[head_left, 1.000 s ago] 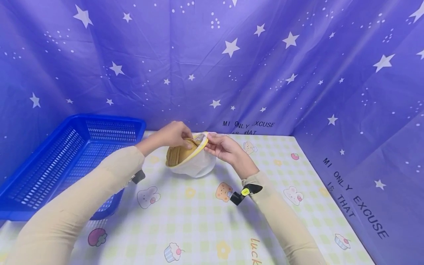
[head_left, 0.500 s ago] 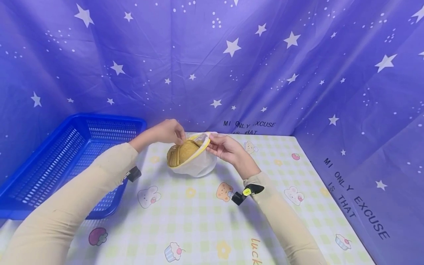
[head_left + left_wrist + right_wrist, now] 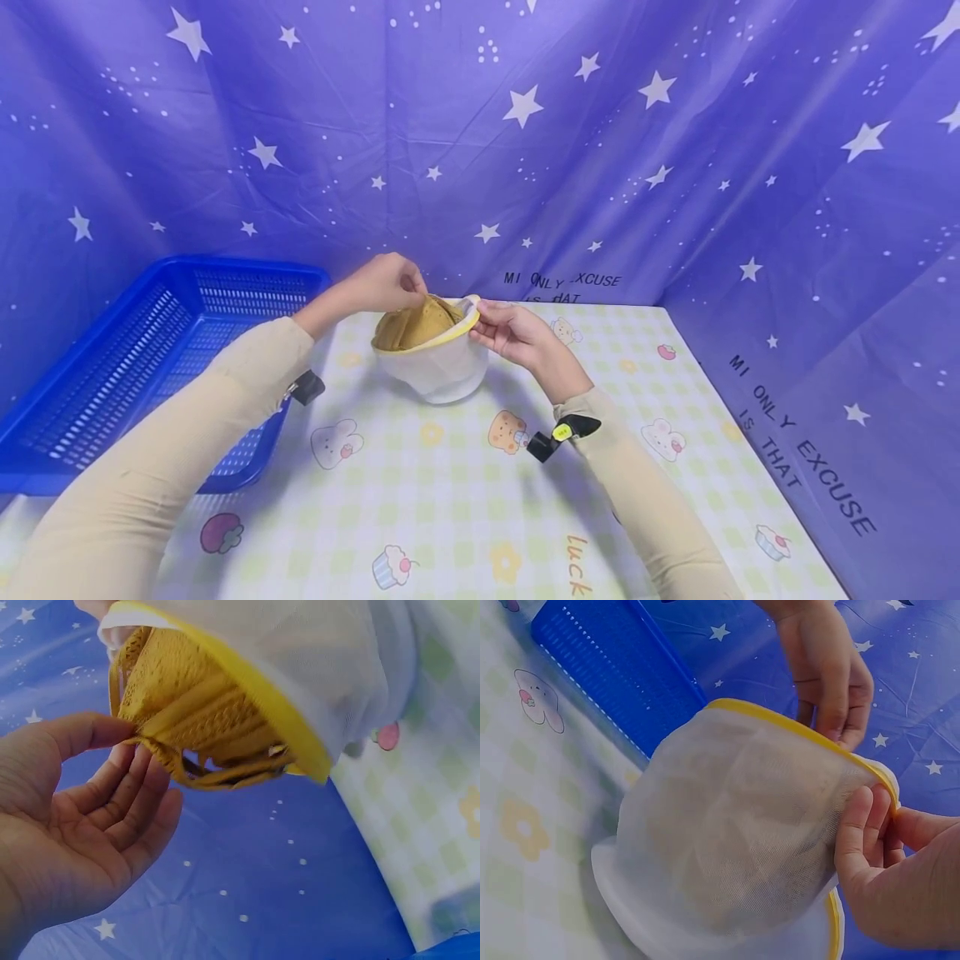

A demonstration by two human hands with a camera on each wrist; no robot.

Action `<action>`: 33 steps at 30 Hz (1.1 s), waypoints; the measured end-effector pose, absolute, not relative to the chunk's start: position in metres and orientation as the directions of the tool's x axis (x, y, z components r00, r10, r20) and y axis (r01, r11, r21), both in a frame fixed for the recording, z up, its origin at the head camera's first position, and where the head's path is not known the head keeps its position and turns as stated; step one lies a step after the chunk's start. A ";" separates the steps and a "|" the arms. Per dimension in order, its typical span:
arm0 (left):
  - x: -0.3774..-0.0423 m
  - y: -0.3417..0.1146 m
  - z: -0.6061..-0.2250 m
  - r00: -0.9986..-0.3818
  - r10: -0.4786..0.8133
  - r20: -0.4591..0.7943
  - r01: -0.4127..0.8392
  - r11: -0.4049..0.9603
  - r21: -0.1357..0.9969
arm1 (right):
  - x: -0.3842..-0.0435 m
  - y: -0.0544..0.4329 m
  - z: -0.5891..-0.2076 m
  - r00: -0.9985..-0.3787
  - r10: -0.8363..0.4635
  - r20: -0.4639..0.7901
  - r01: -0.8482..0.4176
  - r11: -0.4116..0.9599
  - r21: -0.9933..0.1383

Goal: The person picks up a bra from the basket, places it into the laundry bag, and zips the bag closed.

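Note:
A white mesh laundry bag with a yellow-trimmed mouth stands on the table, its opening tilted toward the left hand. Inside it sits a mustard-yellow bra, lacy and ribbed, part of it rising above the rim. My left hand pinches the bra's edge between thumb and fingers; the left wrist view shows a thin strap hanging along the mouth. With thumb and fingertips my right hand grips the yellow-trimmed rim on the right side. Through the mesh in the right wrist view, the bra shows only as a dim shape.
A blue perforated plastic basket stands at the left, beside the left forearm. A checked tablecloth with cartoon prints covers the table. Purple star-patterned curtains hang behind and at the right.
My left hand has come out of the bag's mouth and risen, pulling the bra's edge up into a peak. The bag has tipped more upright; my right hand keeps its hold on the rim.

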State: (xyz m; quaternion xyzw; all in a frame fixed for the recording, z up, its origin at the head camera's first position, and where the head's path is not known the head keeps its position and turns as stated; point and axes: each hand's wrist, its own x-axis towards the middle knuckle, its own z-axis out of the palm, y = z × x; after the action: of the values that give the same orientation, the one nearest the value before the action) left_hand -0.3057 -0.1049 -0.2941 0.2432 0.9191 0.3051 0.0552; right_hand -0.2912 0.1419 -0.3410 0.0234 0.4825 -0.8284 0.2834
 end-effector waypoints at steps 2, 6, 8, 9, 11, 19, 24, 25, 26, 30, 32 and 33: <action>-0.305 -0.102 -0.291 -0.882 0.467 0.064 0.411 0.695 0.590 | -0.290 0.143 -0.340 -0.837 -0.450 -0.311 0.493 -0.374 -0.785; -0.303 -0.097 -0.284 -0.884 0.458 0.092 0.420 0.692 0.587 | -0.290 0.143 -0.340 -0.835 -0.455 -0.311 0.495 -0.372 -0.785; -0.302 -0.095 -0.280 -0.885 0.455 0.104 0.425 0.693 0.582 | -0.290 0.143 -0.340 -0.835 -0.455 -0.308 0.492 -0.369 -0.789; -0.301 -0.094 -0.278 -0.885 0.453 0.108 0.426 0.695 0.579 | -0.290 0.143 -0.340 -0.835 -0.456 -0.307 0.491 -0.368 -0.789; -0.300 -0.092 -0.275 -0.884 0.454 0.111 0.430 0.697 0.573 | -0.291 0.143 -0.340 -0.836 -0.456 -0.305 0.489 -0.368 -0.791; -0.299 -0.083 -0.273 -0.857 0.508 0.091 0.457 0.665 0.592 | -0.293 0.140 -0.341 -0.842 -0.439 -0.314 0.485 -0.360 -0.797; -0.299 -0.079 -0.273 -0.844 0.531 0.080 0.470 0.658 0.589 | -0.293 0.139 -0.338 -0.843 -0.438 -0.313 0.484 -0.362 -0.797; -0.299 -0.078 -0.274 -0.844 0.531 0.079 0.470 0.660 0.586 | -0.293 0.139 -0.338 -0.844 -0.435 -0.314 0.484 -0.363 -0.796; -0.299 -0.078 -0.274 -0.844 0.530 0.078 0.470 0.663 0.583 | -0.293 0.139 -0.338 -0.845 -0.434 -0.314 0.483 -0.365 -0.796; -0.299 -0.077 -0.273 -0.849 0.524 0.073 0.463 0.670 0.581 | -0.293 0.141 -0.339 -0.845 -0.437 -0.309 0.481 -0.369 -0.795; -0.298 -0.077 -0.272 -0.848 0.524 0.080 0.467 0.667 0.581 | -0.293 0.142 -0.340 -0.844 -0.442 -0.303 0.479 -0.369 -0.797; -0.298 -0.076 -0.271 -0.847 0.525 0.086 0.471 0.664 0.580 | -0.293 0.142 -0.341 -0.844 -0.443 -0.301 0.478 -0.369 -0.797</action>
State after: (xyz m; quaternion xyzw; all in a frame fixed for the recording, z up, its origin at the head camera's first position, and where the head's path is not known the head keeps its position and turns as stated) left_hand -0.2985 -0.0764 -0.2712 0.2734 0.9111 0.3052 0.0441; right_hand -0.2926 0.1419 -0.3408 0.0178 0.4877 -0.8271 0.2786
